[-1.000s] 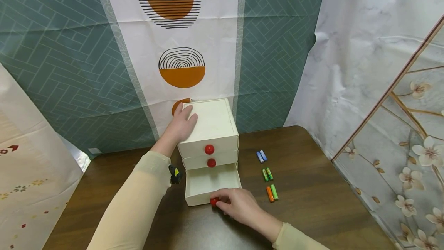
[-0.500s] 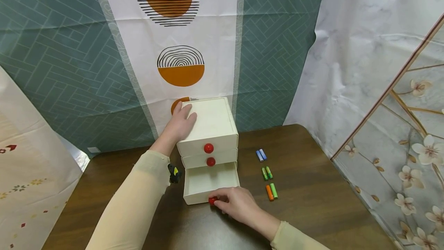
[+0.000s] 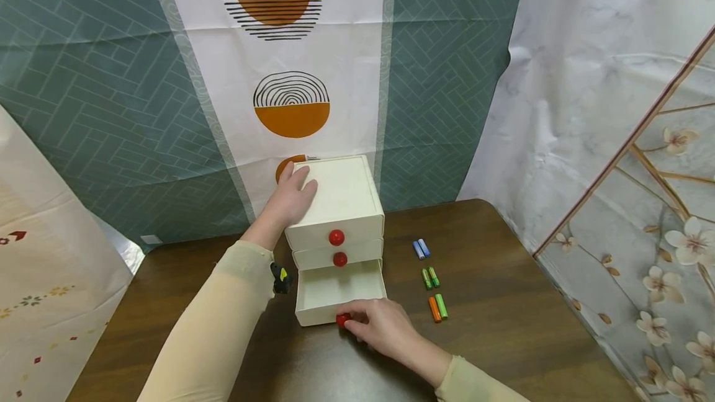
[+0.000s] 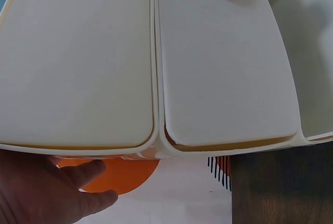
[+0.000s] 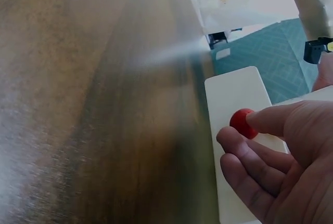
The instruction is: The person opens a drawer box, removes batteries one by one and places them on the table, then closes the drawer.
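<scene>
A white drawer cabinet (image 3: 347,194) with red knobs stands on the table, its bottom drawer (image 3: 335,286) pulled out and nothing seen inside. On the cabinet's top left edge rests my left hand (image 3: 289,199), fingers spread and straight. Below the cabinet in the left wrist view, part of the left hand (image 4: 41,193) shows. My right hand (image 3: 384,327) pinches the red knob (image 3: 342,321) of the bottom drawer. In the right wrist view, thumb and fingers meet around that knob (image 5: 240,123). The upper knob (image 3: 336,237) and middle knob (image 3: 340,259) sit on drawers pushed in.
Right of the cabinet, batteries lie in pairs: blue ones (image 3: 419,250), green ones (image 3: 427,279), and an orange battery (image 3: 434,309) beside a light green battery (image 3: 442,307). A patterned cloth (image 3: 290,104) hangs behind the brown table (image 3: 491,327).
The head view has shifted slightly. Both hands keep their places, and the bottom drawer stays pulled out with no clear movement.
</scene>
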`<state>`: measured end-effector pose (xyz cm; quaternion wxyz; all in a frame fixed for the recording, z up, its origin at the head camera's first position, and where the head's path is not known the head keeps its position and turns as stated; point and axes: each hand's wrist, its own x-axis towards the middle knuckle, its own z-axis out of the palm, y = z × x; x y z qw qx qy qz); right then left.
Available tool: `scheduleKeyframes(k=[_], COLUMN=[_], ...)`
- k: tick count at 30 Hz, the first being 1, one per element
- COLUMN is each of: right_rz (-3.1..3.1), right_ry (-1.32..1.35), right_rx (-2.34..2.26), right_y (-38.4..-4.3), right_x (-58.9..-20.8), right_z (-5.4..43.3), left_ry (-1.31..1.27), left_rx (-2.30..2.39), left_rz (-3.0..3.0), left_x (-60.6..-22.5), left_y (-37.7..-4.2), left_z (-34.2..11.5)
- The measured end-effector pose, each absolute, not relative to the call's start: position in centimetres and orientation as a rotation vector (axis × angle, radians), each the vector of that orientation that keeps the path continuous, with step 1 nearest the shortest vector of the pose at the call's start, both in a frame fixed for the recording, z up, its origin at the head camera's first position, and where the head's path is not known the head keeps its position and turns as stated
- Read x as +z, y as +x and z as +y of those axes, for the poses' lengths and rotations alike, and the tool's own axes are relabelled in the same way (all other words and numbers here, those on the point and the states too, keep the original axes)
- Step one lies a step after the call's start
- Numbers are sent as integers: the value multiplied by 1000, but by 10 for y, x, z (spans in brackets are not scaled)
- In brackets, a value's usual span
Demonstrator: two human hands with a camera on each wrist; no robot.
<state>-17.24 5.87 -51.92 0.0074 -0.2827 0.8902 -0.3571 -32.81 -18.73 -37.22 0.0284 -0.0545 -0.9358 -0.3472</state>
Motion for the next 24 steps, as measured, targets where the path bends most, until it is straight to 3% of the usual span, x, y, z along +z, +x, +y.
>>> scheduleKeyframes(k=[24], right_rz=[2845], right_ry=[-853], right_rx=[-1111], right_y=[-224], right_x=[-522], right_z=[49], left_ry=[-152], left_rx=[-1064], left_rz=[-2894], left_x=[-371], left_y=[-328], left_z=[-187])
